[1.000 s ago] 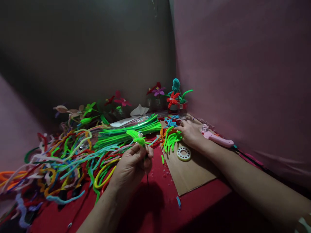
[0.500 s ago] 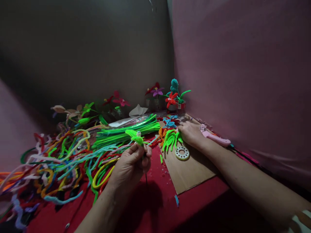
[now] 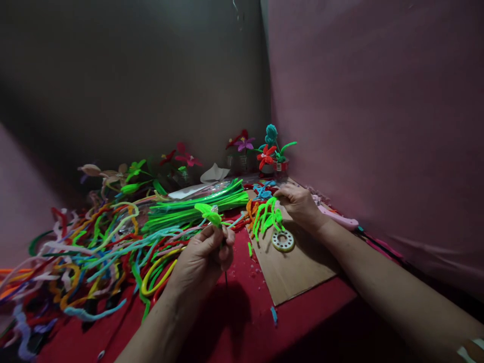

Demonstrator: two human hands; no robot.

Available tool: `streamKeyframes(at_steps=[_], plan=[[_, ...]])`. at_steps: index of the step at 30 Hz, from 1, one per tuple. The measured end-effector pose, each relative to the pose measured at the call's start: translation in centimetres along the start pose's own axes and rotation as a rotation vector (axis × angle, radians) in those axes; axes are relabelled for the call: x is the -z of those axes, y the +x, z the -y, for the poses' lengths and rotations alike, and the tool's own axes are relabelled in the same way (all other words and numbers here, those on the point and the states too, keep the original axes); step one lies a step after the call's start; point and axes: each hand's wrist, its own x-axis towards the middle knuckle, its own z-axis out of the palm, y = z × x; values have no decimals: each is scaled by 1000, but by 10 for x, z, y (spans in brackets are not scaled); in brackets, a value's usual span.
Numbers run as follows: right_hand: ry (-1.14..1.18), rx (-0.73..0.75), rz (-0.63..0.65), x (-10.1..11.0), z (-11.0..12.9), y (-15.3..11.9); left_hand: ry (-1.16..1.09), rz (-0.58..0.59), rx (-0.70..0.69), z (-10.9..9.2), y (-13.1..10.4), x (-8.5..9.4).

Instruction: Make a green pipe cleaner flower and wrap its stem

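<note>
My left hand (image 3: 207,254) is closed around the stem of a bright green pipe-cleaner flower (image 3: 209,214), whose petals stick out above my fingers. A thin dark wire stem (image 3: 226,279) shows below the fist. Farther right, my right hand (image 3: 300,205) pinches the upper end of a green pipe-cleaner piece, at the edge of a bunch of looped green pipe-cleaner pieces (image 3: 266,216). Whether it grips one piece or several I cannot tell. Just below the bunch, a white-and-yellow ring with holes (image 3: 283,241) lies on a cardboard sheet (image 3: 302,272).
A tangle of coloured pipe cleaners (image 3: 109,252) covers the left of the red table (image 3: 257,322). Behind it lies a green pipe-cleaner bundle (image 3: 196,204). Finished flowers (image 3: 266,155) stand along the back. A pink-handled tool (image 3: 340,218) lies beside my right wrist.
My right hand has risen slightly and shifted right, drawing the green pieces up with it. The left hand keeps the flower in nearly the same place.
</note>
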Motion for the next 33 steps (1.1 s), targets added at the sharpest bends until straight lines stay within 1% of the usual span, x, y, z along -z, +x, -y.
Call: streamKeyframes(at_steps=[3,8,10,12,15,17,20,22,25,30,33], plan=[[202,0,-54,-1,6,-1,-5,6,15,2,1,0],[409,63,-121,0,25,-5,53,-121,41,8,4,-6],[454,111,-141,0,35,-8,57,-123,65,10,4,-9],[472,161,-146,0,46,-11,43,-85,90,11,3,-12],[455,226,-147,0,59,-15,15,-36,90,12,1,-16],[423,278,-144,0,65,-17,6,-36,79,12,0,-18],[407,329,-157,0,71,-19,0,-82,71,11,0,-19],[427,321,-173,0,72,-20,-18,-100,74,11,0,-19],[458,302,-191,1,74,-21,-30,-94,80,11,-1,-19],[471,321,-195,2,74,-20,-30,-108,90,10,-2,-19],[517,262,-183,2,68,-18,-16,-116,64,8,-1,-16]])
